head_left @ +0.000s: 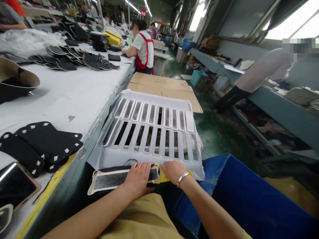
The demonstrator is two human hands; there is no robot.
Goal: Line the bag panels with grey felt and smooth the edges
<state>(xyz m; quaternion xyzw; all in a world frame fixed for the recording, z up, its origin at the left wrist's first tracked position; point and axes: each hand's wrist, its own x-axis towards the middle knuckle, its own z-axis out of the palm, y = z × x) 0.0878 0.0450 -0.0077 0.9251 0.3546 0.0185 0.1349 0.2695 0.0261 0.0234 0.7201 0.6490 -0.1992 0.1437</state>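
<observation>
Close to my body lies a long dark strip with a cream border (111, 181). My left hand (138, 176) is wrapped over its right part, fingers pressed together. At the strip's right end, my right hand (173, 171), with a silver bracelet at the wrist, closes over a flat yellow piece (161, 176) whose kind is partly hidden by the fingers. Just beyond both hands is a white slotted rack (112, 156). Several similar pale-edged dark strips (144, 113) lie side by side across its far row, and another sits at its left edge.
A white-topped table (64, 103) runs along the left, bearing black cut pieces (50, 139) and stacked curved parts (99, 61). Cardboard (159, 84) lies behind the rack. A blue bin (239, 192) stands at right. One person (144, 49) sits ahead; another (261, 69) leans over the right bench.
</observation>
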